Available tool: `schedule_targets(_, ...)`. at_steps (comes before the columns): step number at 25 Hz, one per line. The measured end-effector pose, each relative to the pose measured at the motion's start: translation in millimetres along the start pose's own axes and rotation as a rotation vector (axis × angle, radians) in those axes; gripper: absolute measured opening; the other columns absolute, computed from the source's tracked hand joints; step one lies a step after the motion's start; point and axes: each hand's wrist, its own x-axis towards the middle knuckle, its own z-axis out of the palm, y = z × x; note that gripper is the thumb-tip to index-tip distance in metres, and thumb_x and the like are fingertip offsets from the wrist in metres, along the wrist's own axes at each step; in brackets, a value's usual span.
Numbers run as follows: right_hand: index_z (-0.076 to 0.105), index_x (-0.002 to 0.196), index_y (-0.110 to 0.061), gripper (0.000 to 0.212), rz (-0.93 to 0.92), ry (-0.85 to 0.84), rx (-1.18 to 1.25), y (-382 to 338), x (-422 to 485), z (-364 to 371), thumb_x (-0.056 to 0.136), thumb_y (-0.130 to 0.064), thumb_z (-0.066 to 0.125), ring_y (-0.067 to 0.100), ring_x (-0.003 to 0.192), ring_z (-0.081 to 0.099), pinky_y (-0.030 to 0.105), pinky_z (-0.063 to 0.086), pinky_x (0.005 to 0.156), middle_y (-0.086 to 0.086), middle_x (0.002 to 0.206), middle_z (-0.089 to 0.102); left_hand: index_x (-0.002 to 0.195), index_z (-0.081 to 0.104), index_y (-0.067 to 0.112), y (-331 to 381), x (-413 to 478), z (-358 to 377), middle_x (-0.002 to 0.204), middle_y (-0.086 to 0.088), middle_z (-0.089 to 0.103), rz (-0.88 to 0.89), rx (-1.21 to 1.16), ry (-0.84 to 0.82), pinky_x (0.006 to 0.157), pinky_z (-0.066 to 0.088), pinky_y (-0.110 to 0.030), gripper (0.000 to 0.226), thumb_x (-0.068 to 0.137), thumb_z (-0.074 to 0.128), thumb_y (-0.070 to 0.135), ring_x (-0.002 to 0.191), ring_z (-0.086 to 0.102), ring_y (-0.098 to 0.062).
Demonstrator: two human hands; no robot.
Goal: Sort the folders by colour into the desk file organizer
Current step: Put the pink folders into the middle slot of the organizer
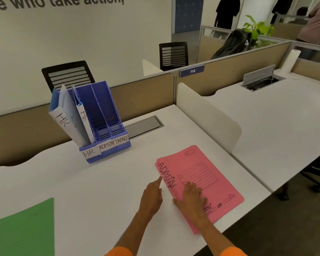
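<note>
A blue desk file organizer (pixel 107 150) stands on the white desk, its slots labelled HR, ADMIN and FINANCE. Blue folders (pixel 70 115) marked HR lean in its left slot; the other two slots hold nothing. A stack of pink folders (pixel 207 170) marked ADMIN lies flat at the desk's right. My right hand (pixel 192 196) rests flat on the stack's near left part, thumb at its edge. My left hand (pixel 152 194) lies on the desk beside the stack, its forefinger touching the stack's left edge. A green folder (pixel 24 230) lies at the lower left.
A grey cable hatch (pixel 144 126) sits in the desk behind the organizer. A beige partition (pixel 137 89) and a white side divider (pixel 211 115) bound the desk. Black chairs (pixel 68 74) stand beyond the partition, and people stand far back.
</note>
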Motion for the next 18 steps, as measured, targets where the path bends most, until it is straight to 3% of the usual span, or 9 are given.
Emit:
schedule_targets(4, 0.018, 0.144, -0.012, 0.09, -0.027, -0.008, -0.002, 8.7, -0.3, 9.5, 0.078, -0.065, 0.051, 0.036, 0.137, 0.021, 0.056, 0.034, 0.102, 0.012, 0.151, 0.023, 0.142, 0.039, 0.013, 16.9, 7.1, 11.6, 0.134, -0.007, 0.058, -0.183, -0.332, -0.051, 0.099, 0.041, -0.024, 0.046, 0.097, 0.047, 0.005, 0.122, 0.055, -0.021)
schedule_targets(7, 0.025, 0.141, -0.015, 0.084, -0.028, 0.012, 0.056, 14.9, 1.9, 12.0, 0.077, -0.064, 0.051, 0.032, 0.135, 0.026, 0.054, 0.035, 0.103, 0.01, 0.149, 0.028, 0.131, 0.047, 0.011, 29.6, 15.9, 15.7, 0.122, -0.005, 0.064, -0.426, -0.641, -0.073, 0.095, 0.052, -0.035, 0.042, 0.09, 0.052, 0.002, 0.11, 0.062, -0.021)
schedule_targets(9, 0.029, 0.14, -0.016, 0.082, -0.019, 0.057, 0.092, 17.1, -0.2, 14.0, 0.081, -0.071, 0.039, 0.031, 0.136, 0.027, 0.054, 0.033, 0.106, 0.008, 0.15, 0.03, 0.116, 0.056, 0.008, 33.7, 22.6, 21.7, 0.11, -0.004, 0.069, -0.504, -0.805, -0.118, 0.086, 0.058, -0.038, 0.038, 0.078, 0.058, 0.001, 0.099, 0.067, -0.02)
schedule_targets(12, 0.031, 0.14, -0.015, 0.09, 0.005, 0.117, 0.146, 17.0, -4.9, 14.6, 0.081, -0.081, 0.015, 0.032, 0.137, 0.028, 0.053, 0.029, 0.109, 0.008, 0.149, 0.032, 0.098, 0.068, 0.0, 40.5, 29.3, 29.3, 0.098, -0.019, 0.072, -0.565, -0.873, -0.132, 0.08, 0.061, -0.042, 0.029, 0.072, 0.057, -0.005, 0.088, 0.069, -0.026)
schedule_targets(14, 0.031, 0.14, -0.014, 0.087, -0.01, 0.117, 0.134, 17.7, -7.2, 14.3, 0.083, -0.078, 0.018, 0.032, 0.138, 0.029, 0.051, 0.028, 0.11, 0.009, 0.149, 0.033, 0.091, 0.069, -0.001, 51.1, 31.1, 26.0, 0.092, -0.02, 0.072, -0.632, -0.924, -0.12, 0.073, 0.061, -0.037, 0.02, 0.078, 0.058, -0.01, 0.083, 0.067, -0.028)
schedule_targets(16, 0.034, 0.136, -0.014, 0.078, -0.056, 0.137, 0.099, 19.7, -9.2, 15.0, 0.084, -0.072, 0.032, 0.033, 0.131, 0.039, 0.051, 0.037, 0.104, 0.01, 0.143, 0.042, 0.092, 0.068, 0.002, 61.9, 35.1, 21.8, 0.092, -0.016, 0.072, -0.652, -0.963, -0.122, 0.068, 0.06, -0.034, 0.015, 0.081, 0.062, -0.007, 0.083, 0.067, -0.028)
schedule_targets(18, 0.037, 0.129, -0.015, 0.069, -0.076, 0.146, 0.067, 19.4, -10.8, 15.6, 0.082, -0.064, 0.048, 0.034, 0.118, 0.052, 0.05, 0.048, 0.092, 0.011, 0.132, 0.053, 0.094, 0.067, 0.003, 71.3, 40.8, 20.2, 0.094, -0.014, 0.072, -0.611, -0.926, -0.11, 0.077, 0.06, -0.04, 0.015, 0.08, 0.067, 0.0, 0.091, 0.067, -0.029)
